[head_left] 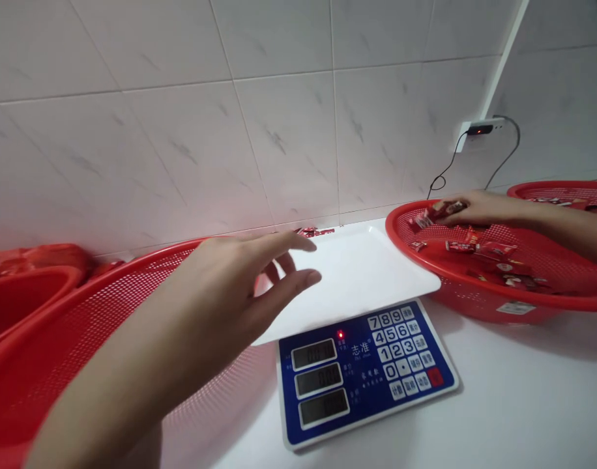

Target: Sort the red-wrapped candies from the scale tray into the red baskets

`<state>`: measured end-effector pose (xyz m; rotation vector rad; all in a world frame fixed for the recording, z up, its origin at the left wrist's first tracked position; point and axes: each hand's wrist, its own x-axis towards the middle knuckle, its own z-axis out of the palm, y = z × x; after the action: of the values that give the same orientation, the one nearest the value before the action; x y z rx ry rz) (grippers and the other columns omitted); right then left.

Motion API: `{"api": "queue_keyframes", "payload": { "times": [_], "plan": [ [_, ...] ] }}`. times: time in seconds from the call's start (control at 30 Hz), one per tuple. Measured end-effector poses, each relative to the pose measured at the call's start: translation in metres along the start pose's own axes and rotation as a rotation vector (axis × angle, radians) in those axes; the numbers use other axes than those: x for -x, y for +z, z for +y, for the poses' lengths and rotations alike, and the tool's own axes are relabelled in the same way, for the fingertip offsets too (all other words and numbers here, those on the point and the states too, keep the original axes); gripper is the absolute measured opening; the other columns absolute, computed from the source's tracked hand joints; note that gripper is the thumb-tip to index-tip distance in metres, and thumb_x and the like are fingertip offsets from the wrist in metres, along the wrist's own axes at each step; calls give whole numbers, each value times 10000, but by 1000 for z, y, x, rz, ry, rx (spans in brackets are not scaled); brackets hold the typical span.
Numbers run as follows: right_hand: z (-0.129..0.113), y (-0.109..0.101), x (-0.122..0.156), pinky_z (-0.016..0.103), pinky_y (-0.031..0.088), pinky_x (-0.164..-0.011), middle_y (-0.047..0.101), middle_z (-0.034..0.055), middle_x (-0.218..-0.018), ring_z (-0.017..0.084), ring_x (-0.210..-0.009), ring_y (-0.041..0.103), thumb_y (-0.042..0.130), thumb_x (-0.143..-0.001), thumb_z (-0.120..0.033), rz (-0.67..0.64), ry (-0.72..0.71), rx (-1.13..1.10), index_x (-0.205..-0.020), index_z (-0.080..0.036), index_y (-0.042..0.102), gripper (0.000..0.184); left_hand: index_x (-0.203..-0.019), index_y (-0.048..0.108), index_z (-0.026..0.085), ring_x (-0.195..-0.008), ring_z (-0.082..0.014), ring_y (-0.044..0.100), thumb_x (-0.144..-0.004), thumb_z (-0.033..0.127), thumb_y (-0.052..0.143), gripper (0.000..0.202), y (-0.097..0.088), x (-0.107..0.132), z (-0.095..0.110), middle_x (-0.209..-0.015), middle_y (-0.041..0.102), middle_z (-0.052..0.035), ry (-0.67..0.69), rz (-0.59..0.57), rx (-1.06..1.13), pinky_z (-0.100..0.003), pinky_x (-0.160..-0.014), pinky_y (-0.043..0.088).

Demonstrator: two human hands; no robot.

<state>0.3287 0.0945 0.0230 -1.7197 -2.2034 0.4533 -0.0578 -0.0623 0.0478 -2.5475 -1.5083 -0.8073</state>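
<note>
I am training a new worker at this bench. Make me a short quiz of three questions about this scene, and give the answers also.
1. True or false: the right hand touches red-wrapped packets in a red mesh basket.
2. Fill in the blank: the front panel of the digital scale is ___.
3. Multiple choice: the left hand is
A. open, holding nothing
B. gripping the digital scale
C. pressing the keypad

Key: 1 true; 2 blue; 3 A.
</note>
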Motion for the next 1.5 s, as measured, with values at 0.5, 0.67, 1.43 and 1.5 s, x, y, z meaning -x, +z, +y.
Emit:
{"api": "queue_keyframes", "payload": {
  "times": [0.5,0.67,1.43,1.5],
  "plan": [
    [-145,67,30,191,246,-364,488,-59,-541,44,-405,387,781,-839,-299,-188,-310,-853,-793,-151,632,216,-1126,622,188,-750,-155,669,-949,294,625,207,37,-27,-8,-874,722,-27,-109,-53,576,-263,-652,535],
    [-138,72,26,173,273,-353,509,-56,-540,39,-395,412,777,-861,-354,-247,-305,-844,-749,-147,618,284,-1054,651,158,-739,-135,670,-916,291,663,192,40,-33,-22,-872,724,-40,-173,-168,763,-229,-621,529],
    [-133,80,19,160,292,-333,552,6,-565,59,-430,431,744,-890,-561,-240,-268,-965,-761,-119,679,465,-922,662,223,-695,-150,694,-940,139,663,86,58,-33,-16,-819,779,15,118,291,64,-253,-621,479],
    [-131,81,18,154,297,-339,568,20,-582,70,-466,443,713,-904,-594,-313,-296,-1052,-807,-122,699,482,-947,672,215,-661,-150,669,-970,145,647,78,59,-31,-17,-802,768,8,236,415,-149,-260,-599,459]
  ]
}}
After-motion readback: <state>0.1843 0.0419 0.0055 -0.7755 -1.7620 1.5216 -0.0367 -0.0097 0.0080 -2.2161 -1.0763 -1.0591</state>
